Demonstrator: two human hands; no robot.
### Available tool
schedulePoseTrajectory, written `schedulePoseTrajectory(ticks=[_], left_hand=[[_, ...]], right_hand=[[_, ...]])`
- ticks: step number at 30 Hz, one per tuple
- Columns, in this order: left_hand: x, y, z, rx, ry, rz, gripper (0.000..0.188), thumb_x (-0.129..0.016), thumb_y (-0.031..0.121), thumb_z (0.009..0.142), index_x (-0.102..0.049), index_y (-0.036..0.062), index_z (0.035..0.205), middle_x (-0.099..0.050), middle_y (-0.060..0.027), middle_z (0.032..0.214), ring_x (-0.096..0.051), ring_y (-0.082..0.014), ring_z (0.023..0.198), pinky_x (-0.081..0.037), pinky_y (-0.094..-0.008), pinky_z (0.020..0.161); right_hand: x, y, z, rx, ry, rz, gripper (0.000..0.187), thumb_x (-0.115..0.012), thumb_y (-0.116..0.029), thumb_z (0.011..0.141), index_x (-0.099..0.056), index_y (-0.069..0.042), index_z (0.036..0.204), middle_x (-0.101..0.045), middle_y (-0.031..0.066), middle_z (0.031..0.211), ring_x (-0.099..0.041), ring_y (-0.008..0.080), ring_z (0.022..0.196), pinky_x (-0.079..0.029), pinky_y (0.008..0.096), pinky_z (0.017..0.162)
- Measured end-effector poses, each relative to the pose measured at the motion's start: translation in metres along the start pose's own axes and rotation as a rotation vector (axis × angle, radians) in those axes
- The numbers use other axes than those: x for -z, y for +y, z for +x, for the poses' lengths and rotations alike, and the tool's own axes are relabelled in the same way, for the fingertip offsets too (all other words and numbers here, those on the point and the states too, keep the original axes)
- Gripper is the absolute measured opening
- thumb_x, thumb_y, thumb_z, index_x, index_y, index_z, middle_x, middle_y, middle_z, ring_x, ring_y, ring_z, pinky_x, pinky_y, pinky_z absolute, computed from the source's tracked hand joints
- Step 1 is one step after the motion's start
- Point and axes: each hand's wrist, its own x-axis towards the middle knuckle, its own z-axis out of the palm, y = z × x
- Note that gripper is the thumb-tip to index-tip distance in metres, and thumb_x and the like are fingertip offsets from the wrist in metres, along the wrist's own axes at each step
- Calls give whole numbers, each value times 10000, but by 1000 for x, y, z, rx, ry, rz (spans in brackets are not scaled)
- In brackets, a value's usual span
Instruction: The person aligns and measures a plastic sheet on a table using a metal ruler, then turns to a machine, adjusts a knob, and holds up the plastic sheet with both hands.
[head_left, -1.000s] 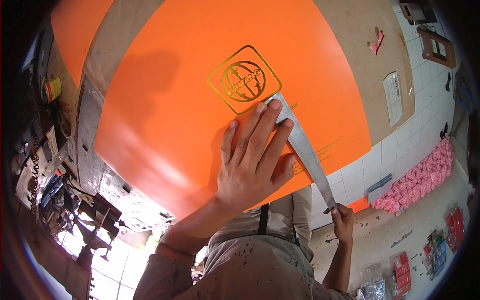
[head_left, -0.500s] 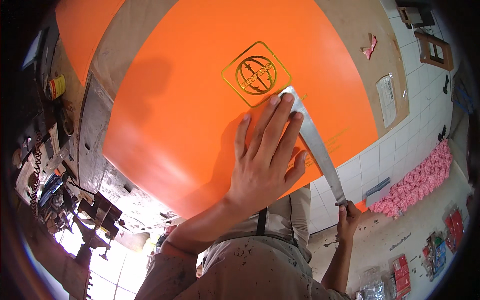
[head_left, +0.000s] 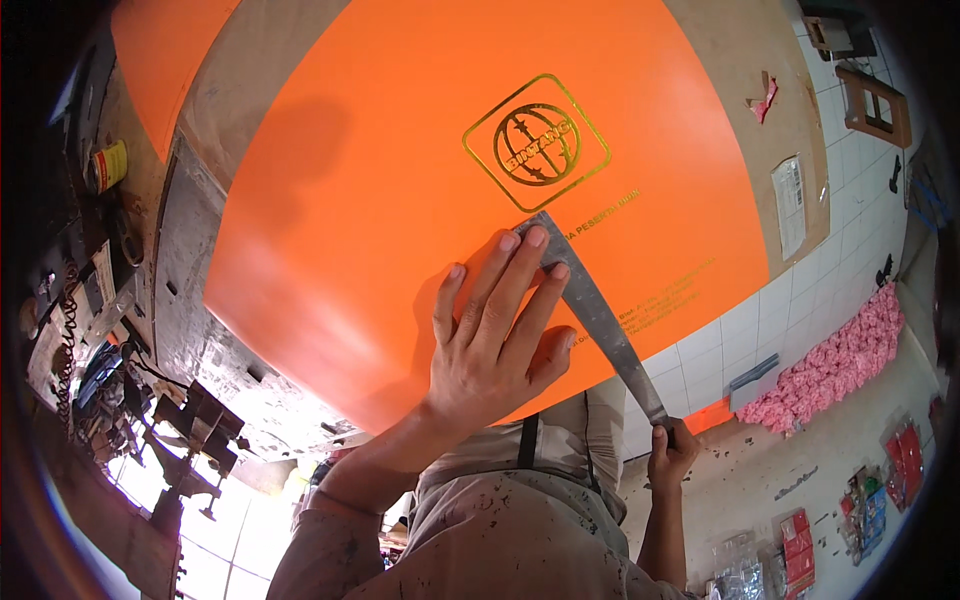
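A large, smooth orange sheet [head_left: 350,200] fills the middle of the view, bearing a gold emblem [head_left: 538,143] in a square frame and lines of gold print. Over it slants a long, flat steel blade [head_left: 605,318], its wider end just below the emblem and its narrow end past the sheet's near edge. My right hand [head_left: 673,455] is closed around the dark grip at that narrow end. Flat on the sheet rests my left hand [head_left: 490,340], fingers spread, the fingertips lying on the blade's wide end. The blade's underside is hidden.
Brown board [head_left: 715,45] shows behind the sheet, with a pink scrap [head_left: 765,97] and a white label [head_left: 789,205]. Another orange sheet [head_left: 165,65] lies far left, near a yellow can [head_left: 110,165]. A pink shaggy mat [head_left: 825,365] lies right, by packaged items [head_left: 800,555].
Both hands and the blade have moved left and toward me. The blade's wide end has left the emblem's lower corner, and more gold print shows beside it. The view has shifted slightly.
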Motion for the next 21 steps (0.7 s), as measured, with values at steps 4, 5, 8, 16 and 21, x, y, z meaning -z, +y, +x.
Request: schedulePoseTrajectory(ticks=[4,5,8,16,21], left_hand=[[-1,-1,0,-4,-13,0,482,-653,355,919,-645,79,1314,-525,-179,1518,-454,-310,1449,-146,-478,1235],[-1,-1,0,-4,-13,-2,482,-653,355,919,-645,79,1314,-525,-179,1518,-454,-310,1449,-146,-478,1235],[-2,-1,0,-6,-18,11,479,-650,359,922,-647,79,1310,-524,-182,1517,-453,-310,1451,-142,-478,1236],[-1,0,0,5,-9,11,485,-647,366,922,-647,76,1311,-527,-187,1512,-458,-314,1445,-174,-482,1230],[-1,0,1,4,-9,6,485,-647,368,922,-649,72,1306,-528,-185,1510,-467,-313,1436,-187,-475,1224]], right_hand=[[6,-7,5,-20,-25,10,339,-700,-293,960,-695,37,883,-655,121,699,-592,206,604,-467,339,589],[7,-7,6,-3,-23,-4,334,-697,-287,962,-692,36,879,-654,121,697,-592,205,605,-468,343,590],[9,-9,5,-30,-29,-5,356,-698,-310,960,-689,35,871,-649,118,693,-583,198,599,-456,336,582],[6,-7,3,-52,-40,2,367,-704,-330,950,-693,30,876,-623,106,666,-549,180,580,-419,327,557],[3,-4,0,-48,-16,-1,359,-702,-317,949,-686,35,882,-582,102,635,-518,175,565,-399,339,547]])
